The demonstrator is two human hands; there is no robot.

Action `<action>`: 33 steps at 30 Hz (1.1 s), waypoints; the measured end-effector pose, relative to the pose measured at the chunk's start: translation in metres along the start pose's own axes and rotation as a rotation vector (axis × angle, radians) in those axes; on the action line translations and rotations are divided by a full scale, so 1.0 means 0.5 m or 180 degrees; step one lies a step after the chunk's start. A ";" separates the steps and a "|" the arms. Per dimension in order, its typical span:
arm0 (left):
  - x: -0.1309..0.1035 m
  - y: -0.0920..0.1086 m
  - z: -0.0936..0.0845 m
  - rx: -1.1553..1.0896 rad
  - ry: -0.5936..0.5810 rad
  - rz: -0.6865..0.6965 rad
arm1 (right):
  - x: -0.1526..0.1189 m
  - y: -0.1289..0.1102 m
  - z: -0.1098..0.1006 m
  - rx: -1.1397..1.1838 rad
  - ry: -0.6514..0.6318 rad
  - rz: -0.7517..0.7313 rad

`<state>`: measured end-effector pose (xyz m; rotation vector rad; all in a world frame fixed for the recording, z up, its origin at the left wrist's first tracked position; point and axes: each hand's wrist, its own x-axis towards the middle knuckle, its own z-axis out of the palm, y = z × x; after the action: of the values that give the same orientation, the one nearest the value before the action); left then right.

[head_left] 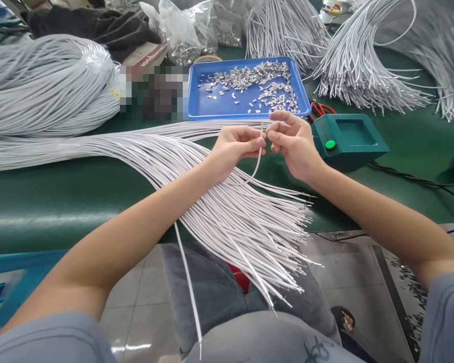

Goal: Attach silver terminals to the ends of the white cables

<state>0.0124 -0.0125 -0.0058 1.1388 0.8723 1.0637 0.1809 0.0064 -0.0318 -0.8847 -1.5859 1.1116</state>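
Observation:
My left hand [239,146] pinches a single white cable [258,162] near its end, with the tip pointing up and the rest curving down into a bundle. Close beside that tip is my right hand [292,142], its thumb and fingertips drawn together; whatever they hold, if anything, is too small to make out. Under my left forearm, the bundle of white cables [208,201] fans out over the table edge and my lap, with stripped ends at the right. Just beyond my hands, a blue tray [215,105] holds many small metal terminals [249,75].
A green box with a bright green button [330,145] stands right of my right hand, with a black cord [408,176] trailing from it. Coiled grey cables [49,85] lie at left. More cable bundles [363,75] and plastic bags of metal parts [185,35] fill the back.

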 end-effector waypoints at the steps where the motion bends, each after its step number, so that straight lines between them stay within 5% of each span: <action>1: 0.001 0.001 -0.001 -0.0027 0.0014 0.0007 | 0.000 -0.001 0.001 0.0023 0.0020 0.0009; 11: -0.002 0.005 -0.002 0.0053 -0.0439 -0.0080 | -0.014 -0.054 0.021 0.0580 0.0118 0.0052; 33: 0.003 0.003 -0.006 -0.0105 -0.0455 0.0011 | -0.025 -0.060 0.024 0.0886 0.0235 -0.0265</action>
<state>0.0098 -0.0102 -0.0048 1.1741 0.7381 0.9834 0.1717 -0.0173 -0.0083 -0.6609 -1.3553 1.1917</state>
